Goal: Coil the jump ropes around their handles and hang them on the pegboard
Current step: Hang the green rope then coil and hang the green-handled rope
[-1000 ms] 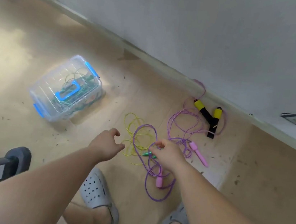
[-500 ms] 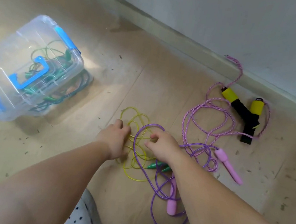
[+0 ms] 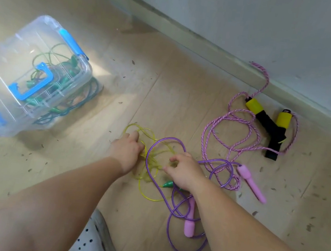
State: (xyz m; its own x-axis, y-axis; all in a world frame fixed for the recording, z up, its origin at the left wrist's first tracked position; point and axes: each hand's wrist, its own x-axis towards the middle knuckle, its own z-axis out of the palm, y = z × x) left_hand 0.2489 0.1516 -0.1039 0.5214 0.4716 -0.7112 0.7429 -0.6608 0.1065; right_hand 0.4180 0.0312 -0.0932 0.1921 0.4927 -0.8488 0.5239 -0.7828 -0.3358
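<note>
pale wood-look floor (image 3: 186, 90), speckled with what may be debris, meets a grey wall (image 3: 258, 21) at a baseboard (image 3: 195, 37)

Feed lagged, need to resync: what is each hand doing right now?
Left hand: fingers curled into the yellow rope, gripping it.
Right hand: fingers curled; whether they hold anything cannot be told.

The wood-look floor (image 3: 185, 98) is lying matt and gritty with specks. The box (image 3: 11, 58) is gleaming as clear, glossy plastic with blue plastic clips (image 3: 72, 42). The yellow rope (image 3: 146, 197) and purple rope (image 3: 167, 140) are shining like smooth, translucent plastic cord. The 2 pink handles (image 3: 251, 183) are looking smooth and satin. The braided rope (image 3: 203, 134) is showing a rough weave, its grips (image 3: 254, 105) looking like matt foam.
</note>
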